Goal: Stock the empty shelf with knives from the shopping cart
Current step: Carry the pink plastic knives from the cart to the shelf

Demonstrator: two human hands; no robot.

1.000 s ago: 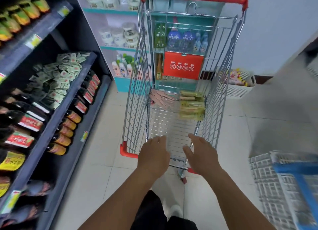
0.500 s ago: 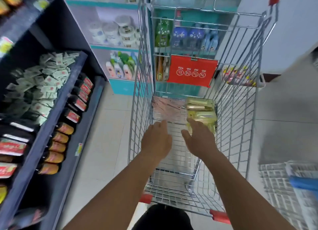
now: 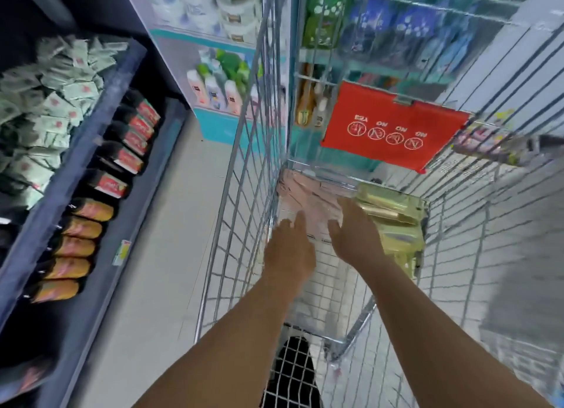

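Both arms are being held down inside the wire shopping cart (image 3: 244,169). The left hand (image 3: 288,252) is being kept flat and relaxed, fingers straight, its fingertips lying at the near edge of the pink packages (image 3: 308,200) in the far left corner of the cart floor; whether they are touching cannot be told through the blur. The right hand (image 3: 354,235) is likewise being held wide, fingers extended, at the boundary between the pink packages and the green-gold packages (image 3: 393,221), which are being carried in the far right corner of the cart floor, against the right wall. Nothing is being gripped by either hand. Whether these packages are the knives cannot be told, as their contents are blurred. A red sign (image 3: 393,126) bearing four round white symbols is being displayed on the far wall of the cart, above the packages.

Outside the cart's left wall, a dark shelf unit (image 3: 91,132) is being occupied by pale green sachets (image 3: 52,96) on an upper level and a row of dark bottles (image 3: 100,187) lying on the lower one. Beyond the cart's far end, white tubs (image 3: 235,7) and bottles (image 3: 213,93) are being shown on a teal-edged shelf.
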